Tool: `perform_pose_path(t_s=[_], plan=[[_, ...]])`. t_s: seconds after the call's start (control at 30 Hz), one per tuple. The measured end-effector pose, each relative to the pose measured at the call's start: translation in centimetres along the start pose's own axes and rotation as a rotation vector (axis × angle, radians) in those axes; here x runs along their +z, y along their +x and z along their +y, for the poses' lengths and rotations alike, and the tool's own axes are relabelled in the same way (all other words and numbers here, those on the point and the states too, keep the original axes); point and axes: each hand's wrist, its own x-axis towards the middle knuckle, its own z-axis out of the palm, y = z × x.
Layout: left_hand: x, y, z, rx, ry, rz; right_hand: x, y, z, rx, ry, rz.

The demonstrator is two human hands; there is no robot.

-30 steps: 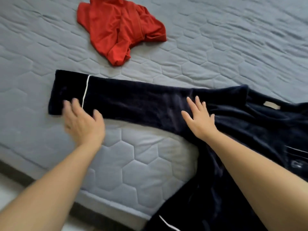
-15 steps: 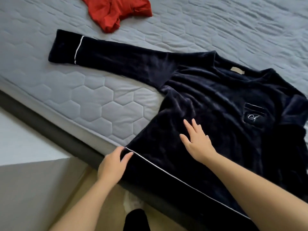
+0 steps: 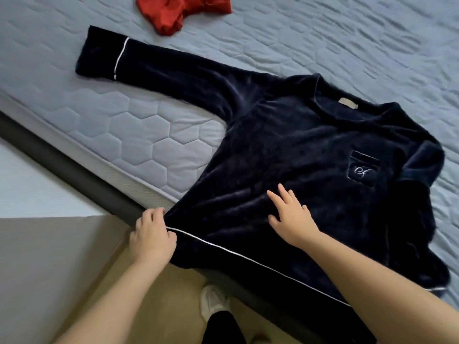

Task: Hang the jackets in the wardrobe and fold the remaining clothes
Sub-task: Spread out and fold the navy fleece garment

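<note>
A dark navy velvet top (image 3: 293, 145) with white piping lies face up on the grey quilted mattress (image 3: 139, 135), one sleeve stretched out to the left and its hem hanging over the bed's near edge. My left hand (image 3: 152, 235) grips the hem's left corner at the piping. My right hand (image 3: 290, 212) lies flat on the lower front of the top, fingers spread. The top's right sleeve is bunched at the right side. A crumpled red garment (image 3: 178, 11) lies on the mattress at the top of the view.
The dark bed frame (image 3: 74, 170) runs diagonally from upper left to lower right. Below it is a beige floor (image 3: 161, 306) with my white-shoed foot (image 3: 211, 304). White floor shows at the left.
My left hand has closed on the hem corner it was only touching. My right hand has stayed flat on the front of the top. Earlier, both hands were smoothing the left sleeve.
</note>
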Motion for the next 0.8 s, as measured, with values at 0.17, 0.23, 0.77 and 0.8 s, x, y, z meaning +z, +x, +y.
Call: perform_pose_path(t_s=[0.17,0.23,0.77,0.8], plan=[[1.8,-5.3,6.9,0.133,-0.114,0.03,-0.7,-5.9,7.6,0.383,0.094,0.061],[4.7,-8.2,8.4,0.026,-0.213,-0.1,1.0,-8.9,10.9,0.579,0.179,0.025],[23.3,-26.7,22.6,-0.644,-0.968,-0.503,12.5,-21.5,24.2,0.645,1.013,-0.259],[23.2,-27.4,22.6,-0.633,-0.859,-0.515,12.9,-22.0,24.9,0.679,0.941,-0.32]])
